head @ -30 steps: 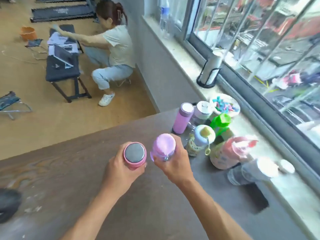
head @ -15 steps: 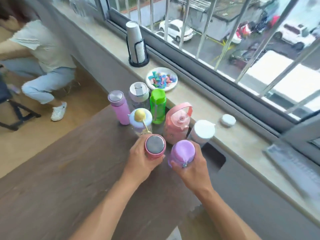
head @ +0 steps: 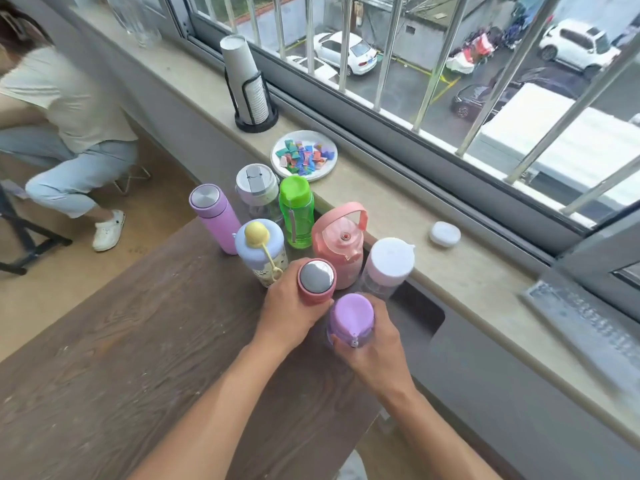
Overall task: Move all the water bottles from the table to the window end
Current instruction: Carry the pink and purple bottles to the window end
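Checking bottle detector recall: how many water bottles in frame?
8. Six stand at the table's window end: lilac steel-capped flask, clear grey-lidded tumbler, green bottle, blue yellow-knobbed bottle, pink handled jug, clear white-lidded bottle. Pink flask in left hand, purple bottle in right hand.

The tabletop is shown as dark, matt, grained wood. A brushed-metal cap is seen on the pink flask; translucent glossy plastic forms the green bottle. The sill appears to be smooth polished stone. Paper cups are stacked.
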